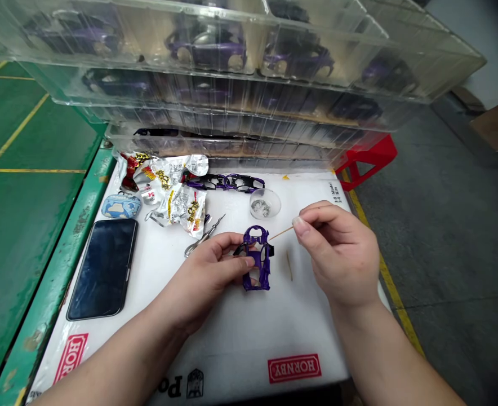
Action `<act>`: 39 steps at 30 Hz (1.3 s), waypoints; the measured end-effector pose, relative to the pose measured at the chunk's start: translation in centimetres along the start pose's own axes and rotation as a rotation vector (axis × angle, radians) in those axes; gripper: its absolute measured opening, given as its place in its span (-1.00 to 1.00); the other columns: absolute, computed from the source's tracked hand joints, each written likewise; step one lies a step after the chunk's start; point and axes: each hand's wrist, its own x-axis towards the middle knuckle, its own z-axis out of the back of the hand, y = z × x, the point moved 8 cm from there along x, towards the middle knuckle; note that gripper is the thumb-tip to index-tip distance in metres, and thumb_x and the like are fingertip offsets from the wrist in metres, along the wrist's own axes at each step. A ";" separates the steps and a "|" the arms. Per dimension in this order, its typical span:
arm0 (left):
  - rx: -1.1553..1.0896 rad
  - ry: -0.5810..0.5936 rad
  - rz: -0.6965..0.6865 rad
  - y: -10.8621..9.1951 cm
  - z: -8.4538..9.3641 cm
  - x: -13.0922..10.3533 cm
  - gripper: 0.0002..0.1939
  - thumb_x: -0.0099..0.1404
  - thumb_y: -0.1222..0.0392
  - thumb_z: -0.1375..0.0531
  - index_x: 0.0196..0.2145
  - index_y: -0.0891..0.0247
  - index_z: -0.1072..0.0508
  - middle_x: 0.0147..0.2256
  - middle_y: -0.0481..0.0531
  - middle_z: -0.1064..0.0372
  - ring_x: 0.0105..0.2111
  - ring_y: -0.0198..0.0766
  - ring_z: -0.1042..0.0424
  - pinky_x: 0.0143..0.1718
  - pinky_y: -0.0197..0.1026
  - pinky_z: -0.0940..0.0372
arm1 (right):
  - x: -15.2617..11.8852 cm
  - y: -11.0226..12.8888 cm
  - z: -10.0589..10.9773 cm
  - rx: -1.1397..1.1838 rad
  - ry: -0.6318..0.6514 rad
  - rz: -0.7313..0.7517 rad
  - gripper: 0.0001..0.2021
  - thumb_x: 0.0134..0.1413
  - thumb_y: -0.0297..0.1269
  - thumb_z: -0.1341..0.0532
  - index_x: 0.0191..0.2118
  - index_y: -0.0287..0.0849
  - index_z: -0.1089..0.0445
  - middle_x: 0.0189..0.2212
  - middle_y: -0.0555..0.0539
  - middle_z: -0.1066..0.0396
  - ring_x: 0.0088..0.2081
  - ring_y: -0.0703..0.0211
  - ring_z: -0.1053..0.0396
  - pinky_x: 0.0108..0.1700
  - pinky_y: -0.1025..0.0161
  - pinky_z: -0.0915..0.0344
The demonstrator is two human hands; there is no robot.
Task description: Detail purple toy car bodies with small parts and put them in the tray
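Observation:
A purple model car body [255, 258], its open frame turned toward me, is gripped between the thumb and fingers of my left hand [215, 262]. My right hand [337, 242] pinches a thin wooden toothpick [281, 232], whose far tip comes close to the upper right side of the car body; I cannot tell whether it touches. On the white surface between the hands lies another thin stick [289, 266]. Just beyond the car body stands a small clear cup [265, 203] with shiny bits in it.
Behind, stacked clear plastic trays [215, 84] hold purple car bodies. More purple car bodies [227, 182] lie before them. To the left are snack wrappers [181, 203], small pliers or scissors [204, 235], a blue case [121, 206] and a phone [103, 269]. A red plastic piece [369, 162] juts out at right.

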 end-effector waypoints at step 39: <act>0.011 -0.050 -0.004 -0.6 0.1 -0.1 -0.62 0.17 0.24 -0.57 -0.07 0.28 -0.65 -0.16 0.10 -0.69 -0.33 -0.23 -0.58 -0.23 -0.19 -0.49 | 0.4 0.8 -1.2 -0.170 0.107 0.008 -0.91 0.40 -0.39 -0.41 -0.20 -0.06 -0.58 -0.25 -0.03 -0.54 -0.22 0.11 -0.48 -0.20 0.11 -0.43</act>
